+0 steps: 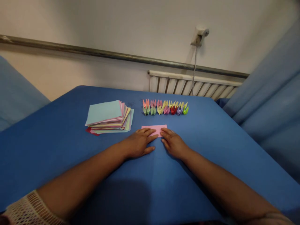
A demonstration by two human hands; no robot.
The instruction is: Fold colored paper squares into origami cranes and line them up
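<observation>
Pink paper [157, 127] is lying on the blue table [217, 137]. Left hand [140, 143] is pressing it with spread fingers, right hand [174, 144] with loosely bent ones, neither gripping. Probably a fold is being flattened; the next move is needing aligned edges.

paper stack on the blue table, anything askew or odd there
Yes, mildly: the paper stack is uneven, its edges jutting out at differing angles, with a red sheet poking out at the lower left. The origami figures stand in rows.
</observation>
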